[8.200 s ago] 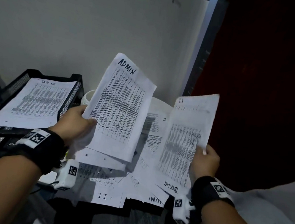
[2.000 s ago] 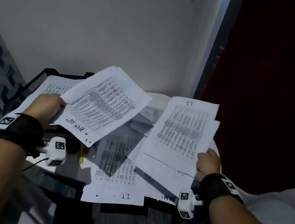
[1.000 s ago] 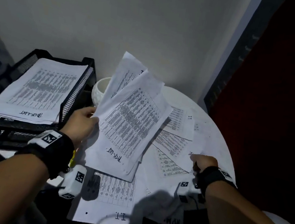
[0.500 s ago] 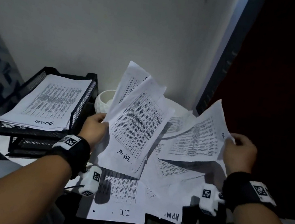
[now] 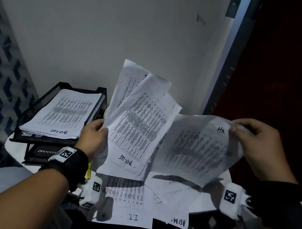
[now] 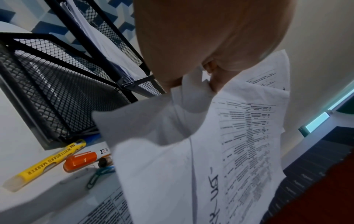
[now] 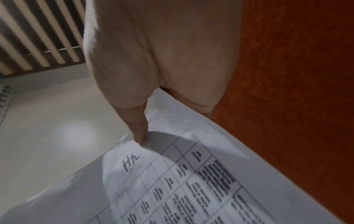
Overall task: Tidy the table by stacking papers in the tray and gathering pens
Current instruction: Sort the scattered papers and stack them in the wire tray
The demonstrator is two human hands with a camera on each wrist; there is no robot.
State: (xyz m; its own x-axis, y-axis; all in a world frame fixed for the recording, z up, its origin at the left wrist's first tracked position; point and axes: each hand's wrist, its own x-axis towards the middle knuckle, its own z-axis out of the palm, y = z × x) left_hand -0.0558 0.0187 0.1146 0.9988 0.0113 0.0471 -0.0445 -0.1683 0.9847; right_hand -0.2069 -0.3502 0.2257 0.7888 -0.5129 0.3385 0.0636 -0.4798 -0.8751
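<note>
My left hand (image 5: 94, 134) grips the left edge of a small bundle of printed sheets (image 5: 137, 124), the front one marked "TASK LIST", held up over the table; the same bundle (image 6: 220, 151) fills the left wrist view. My right hand (image 5: 253, 138) pinches the top corner of a single printed sheet (image 5: 195, 146) lifted off the pile, and its thumb (image 7: 138, 124) presses that sheet (image 7: 172, 189). A black mesh tray (image 5: 98, 106) at the left holds a stack of papers (image 5: 64, 113). A yellow whiteboard marker (image 6: 46, 163) and an orange-capped marker (image 6: 80, 160) lie by the tray's base.
More loose sheets (image 5: 131, 203) marked "I.T." and "ADM" cover the round white table (image 5: 205, 206), some overhanging its front edge. A green paper clip (image 6: 97, 177) lies by the markers. A white wall stands behind, a dark red panel (image 5: 284, 73) to the right.
My right hand has picked a sheet off the pile and raised it higher and to the right. My left hand keeps the same bundle upright, barely moving.
</note>
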